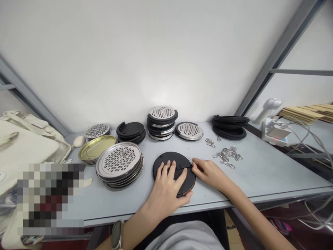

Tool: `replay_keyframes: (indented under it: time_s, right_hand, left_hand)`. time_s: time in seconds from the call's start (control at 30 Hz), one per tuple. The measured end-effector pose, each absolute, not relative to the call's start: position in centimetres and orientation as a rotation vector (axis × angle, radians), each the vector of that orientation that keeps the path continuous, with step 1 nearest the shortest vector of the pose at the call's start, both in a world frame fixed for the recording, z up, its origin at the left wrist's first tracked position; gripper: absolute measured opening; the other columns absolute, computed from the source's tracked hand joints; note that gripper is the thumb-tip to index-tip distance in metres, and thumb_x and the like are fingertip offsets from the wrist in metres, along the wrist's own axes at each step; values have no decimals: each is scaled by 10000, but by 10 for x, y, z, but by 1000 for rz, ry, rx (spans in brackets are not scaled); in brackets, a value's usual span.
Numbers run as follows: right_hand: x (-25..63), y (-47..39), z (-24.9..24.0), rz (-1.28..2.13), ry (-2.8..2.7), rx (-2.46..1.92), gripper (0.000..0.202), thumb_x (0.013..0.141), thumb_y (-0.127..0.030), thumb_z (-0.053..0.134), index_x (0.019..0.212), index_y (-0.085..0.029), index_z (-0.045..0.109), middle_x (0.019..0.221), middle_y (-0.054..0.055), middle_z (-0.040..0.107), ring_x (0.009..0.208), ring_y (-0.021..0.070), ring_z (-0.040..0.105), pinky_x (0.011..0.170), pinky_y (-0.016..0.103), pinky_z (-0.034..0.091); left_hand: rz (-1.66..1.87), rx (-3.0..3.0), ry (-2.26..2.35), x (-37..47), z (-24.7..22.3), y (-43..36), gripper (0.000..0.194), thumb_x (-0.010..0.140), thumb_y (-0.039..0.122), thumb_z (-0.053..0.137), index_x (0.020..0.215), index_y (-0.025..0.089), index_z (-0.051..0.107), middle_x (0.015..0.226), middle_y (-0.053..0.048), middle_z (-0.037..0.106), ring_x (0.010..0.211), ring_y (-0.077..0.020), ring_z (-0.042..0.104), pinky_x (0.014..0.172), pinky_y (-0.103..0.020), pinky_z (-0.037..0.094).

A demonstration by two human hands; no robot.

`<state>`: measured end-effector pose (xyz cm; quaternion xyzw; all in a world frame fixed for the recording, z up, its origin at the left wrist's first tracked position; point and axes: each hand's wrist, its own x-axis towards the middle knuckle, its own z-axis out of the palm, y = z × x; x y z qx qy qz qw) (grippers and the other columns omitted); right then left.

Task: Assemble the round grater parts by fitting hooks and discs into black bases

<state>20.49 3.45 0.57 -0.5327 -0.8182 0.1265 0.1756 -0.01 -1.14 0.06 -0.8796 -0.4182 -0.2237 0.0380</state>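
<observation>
A black round grater holder (169, 158) lies on the grey table in front of me. My left hand (166, 184) rests flat on top of it with fingers spread, the thumb by its lower right edge. At its right edge, my right hand (204, 170) pinches a small metal wire clip (191, 161), mostly hidden by the fingertips. Several loose wire clips (229, 153) lie in a heap to the right. Left of my hands stands a stack of round metal graters (122, 159). A reddish-brown rim shows along the holder's lower right side.
Behind stand a stack of graters in black holders (162, 119), another grater (189, 130), and black rings (230, 126). Gold-coloured discs (97, 147) sit at left, near a cream bag (28, 142). A scanner (267, 109), a white device (277, 132) and cables are at right.
</observation>
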Motion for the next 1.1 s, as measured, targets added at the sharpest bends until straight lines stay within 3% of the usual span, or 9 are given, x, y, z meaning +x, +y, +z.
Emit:
replay_keyframes:
  time_s: [0.7,1.1]
  right_hand:
    - [207,34,6,361,-2317,-1471,198,878,-234,379,693,-213,446,517,-36,480,434,113,404,496,226,257]
    - [206,36,3,310,-2345,-1473,264,951,-273,289,754,-217,455,537,-15,512,464,146,471,513,247,272]
  left_hand:
    - [-682,-2691,-1280,1,1,-12,580,822,456,576,1335,208,469,1334,-187,450,1240,-364,414,1020,-555,324]
    - [-681,-2691,-1288,0,3,-12,579,814,454,584,1329,214,476,1319,-177,460,1230,-364,424,1011,-559,334]
